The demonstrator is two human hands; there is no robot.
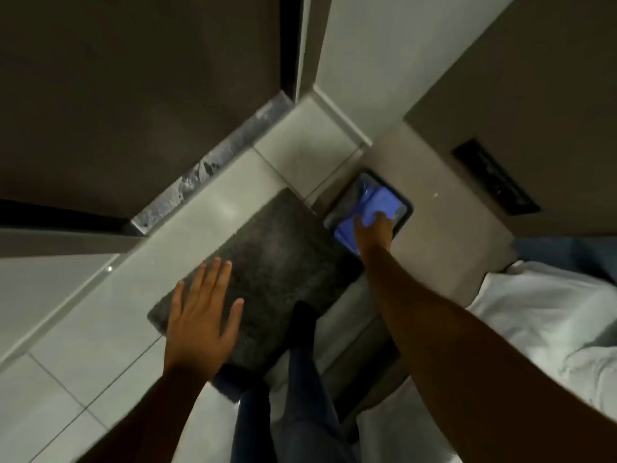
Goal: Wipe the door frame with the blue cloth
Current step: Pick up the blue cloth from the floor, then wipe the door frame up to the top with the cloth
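Reaching down with the right hand point(372, 230) into the dark bin point(402, 213) beside the grey mat point(267, 262), fingers closing on the blue cloth point(384, 202) lying inside, right under them; left hand point(200, 315) hanging open over the mat, farther away

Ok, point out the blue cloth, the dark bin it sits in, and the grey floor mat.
blue cloth point(384, 202): head view, on the bright upper fold.
dark bin point(408, 208): head view, on its right rim.
grey floor mat point(267, 248): head view, on the bare middle of the pile.
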